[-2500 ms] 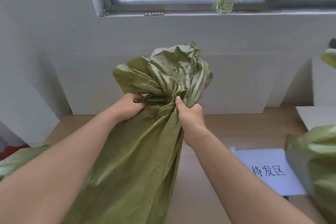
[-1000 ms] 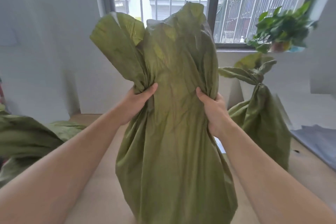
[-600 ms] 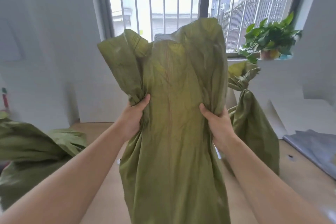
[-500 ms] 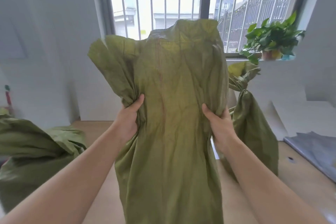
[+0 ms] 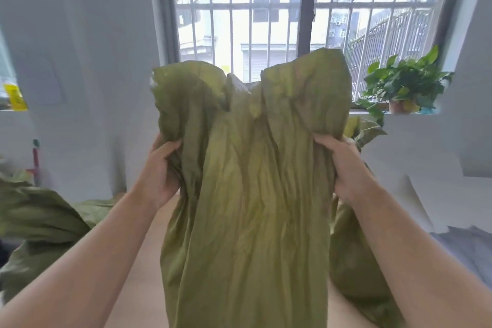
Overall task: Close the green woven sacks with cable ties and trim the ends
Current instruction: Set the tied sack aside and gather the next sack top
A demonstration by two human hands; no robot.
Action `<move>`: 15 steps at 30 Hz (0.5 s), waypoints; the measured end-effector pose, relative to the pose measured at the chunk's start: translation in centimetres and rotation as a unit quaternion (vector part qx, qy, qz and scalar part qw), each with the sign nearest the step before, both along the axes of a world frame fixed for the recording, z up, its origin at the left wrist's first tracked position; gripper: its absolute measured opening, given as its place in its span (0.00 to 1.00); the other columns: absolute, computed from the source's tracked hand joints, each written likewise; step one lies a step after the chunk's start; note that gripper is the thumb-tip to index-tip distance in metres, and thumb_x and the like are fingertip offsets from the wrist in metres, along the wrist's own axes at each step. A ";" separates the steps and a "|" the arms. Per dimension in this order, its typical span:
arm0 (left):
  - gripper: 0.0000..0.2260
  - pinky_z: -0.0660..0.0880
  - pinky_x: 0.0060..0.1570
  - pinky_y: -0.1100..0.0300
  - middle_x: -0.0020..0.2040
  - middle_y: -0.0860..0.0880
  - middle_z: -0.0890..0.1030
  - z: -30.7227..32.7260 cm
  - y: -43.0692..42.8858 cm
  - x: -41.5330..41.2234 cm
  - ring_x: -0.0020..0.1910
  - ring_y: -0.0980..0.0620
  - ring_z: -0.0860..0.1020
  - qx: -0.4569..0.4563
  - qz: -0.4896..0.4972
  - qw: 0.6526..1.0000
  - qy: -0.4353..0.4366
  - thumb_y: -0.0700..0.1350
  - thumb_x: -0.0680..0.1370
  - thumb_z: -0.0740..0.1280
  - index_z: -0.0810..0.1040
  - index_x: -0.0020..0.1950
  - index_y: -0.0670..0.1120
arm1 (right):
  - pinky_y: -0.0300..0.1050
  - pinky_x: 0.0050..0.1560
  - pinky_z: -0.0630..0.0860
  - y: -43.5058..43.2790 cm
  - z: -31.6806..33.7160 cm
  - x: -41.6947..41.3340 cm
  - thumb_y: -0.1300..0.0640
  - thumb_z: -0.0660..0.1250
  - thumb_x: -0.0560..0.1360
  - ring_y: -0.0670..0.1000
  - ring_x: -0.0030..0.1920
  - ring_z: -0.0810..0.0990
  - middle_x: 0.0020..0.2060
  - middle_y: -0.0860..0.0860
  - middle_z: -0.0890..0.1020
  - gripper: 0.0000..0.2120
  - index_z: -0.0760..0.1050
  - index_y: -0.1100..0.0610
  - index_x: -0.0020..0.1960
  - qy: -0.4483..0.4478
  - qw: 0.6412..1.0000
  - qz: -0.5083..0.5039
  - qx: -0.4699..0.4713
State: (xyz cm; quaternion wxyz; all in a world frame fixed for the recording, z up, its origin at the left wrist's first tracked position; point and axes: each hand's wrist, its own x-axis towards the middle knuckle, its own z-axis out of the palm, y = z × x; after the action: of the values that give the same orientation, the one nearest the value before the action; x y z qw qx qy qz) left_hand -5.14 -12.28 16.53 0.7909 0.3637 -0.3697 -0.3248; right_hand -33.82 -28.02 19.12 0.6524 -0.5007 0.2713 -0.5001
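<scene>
Both bare forearms reach up from 6 o'clock. The left hand (image 5: 161, 172) and right hand (image 5: 346, 168) each clench a bunched fistful of the green woven sack (image 5: 247, 194), holding it upright at center with its mouth spread open at 12 o'clock. A second sack (image 5: 354, 255) stands behind at 3 o'clock on the counter (image 5: 138, 298), more sacks (image 5: 40, 224) at 9 o'clock. Farther off, a potted plant (image 5: 404, 88) sits by the barred window (image 5: 266, 8).

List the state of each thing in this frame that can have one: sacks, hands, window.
Held green sack: upright, mouth spread open, no cable tie visible.
Left hand: gripping the sack's left side.
Right hand: gripping its right side.
Sack behind: standing, mostly hidden; closure unclear.
Sacks at left: lying slumped.
Window: barred; whether open or shut is unclear.
Potted plant: upright on the sill.
</scene>
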 end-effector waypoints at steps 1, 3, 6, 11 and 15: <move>0.21 0.83 0.58 0.48 0.68 0.41 0.82 0.2 0.2 0.5 0.61 0.43 0.84 0.000 0.016 1.000 0.001 0.37 0.84 0.59 0.75 0.76 0.47 | 0.55 0.47 0.86 -0.3 0.1 -0.1 0.61 0.70 0.79 0.59 0.48 0.89 0.50 0.58 0.88 0.15 0.79 0.60 0.65 -0.001 1.000 -0.016 0.004; 0.22 0.84 0.52 0.48 0.67 0.39 0.82 0.6 0.5 1.6 0.58 0.42 0.84 0.019 0.052 0.998 0.035 0.35 0.83 0.55 0.75 0.75 0.47 | 0.55 0.42 0.86 -0.6 0.4 -0.3 0.67 0.67 0.77 0.58 0.43 0.88 0.46 0.59 0.87 0.15 0.79 0.61 0.63 -0.008 0.999 -0.040 0.012; 0.21 0.84 0.48 0.50 0.62 0.39 0.84 1.0 1.3 2.5 0.53 0.44 0.86 0.048 0.069 0.995 0.057 0.36 0.82 0.54 0.77 0.72 0.42 | 0.51 0.39 0.85 -0.5 0.9 -0.2 0.70 0.67 0.75 0.56 0.40 0.88 0.45 0.58 0.87 0.16 0.79 0.61 0.62 -0.020 0.997 -0.074 -0.002; 0.19 0.84 0.55 0.50 0.62 0.41 0.84 1.2 2.8 2.7 0.57 0.44 0.84 0.034 0.016 0.999 0.005 0.48 0.82 0.60 0.81 0.68 0.43 | 0.47 0.39 0.85 0.8 2.0 0.1 0.58 0.77 0.74 0.52 0.40 0.88 0.40 0.51 0.88 0.11 0.82 0.58 0.55 -0.031 0.995 -0.076 -0.060; 0.29 0.84 0.58 0.49 0.62 0.45 0.86 1.6 3.4 2.8 0.61 0.45 0.85 0.063 0.077 0.992 -0.073 0.56 0.70 0.81 0.80 0.67 0.45 | 0.47 0.49 0.85 0.6 2.2 0.3 0.52 0.78 0.75 0.50 0.49 0.89 0.48 0.48 0.89 0.15 0.81 0.53 0.59 -0.031 0.991 -0.091 -0.097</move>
State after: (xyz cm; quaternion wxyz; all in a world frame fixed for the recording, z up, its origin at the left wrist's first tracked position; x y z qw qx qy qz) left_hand -2.30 -8.93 18.15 0.7603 0.4626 -0.3760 -0.2579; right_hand -33.55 -27.39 21.35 0.5605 -0.5196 0.2452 -0.5964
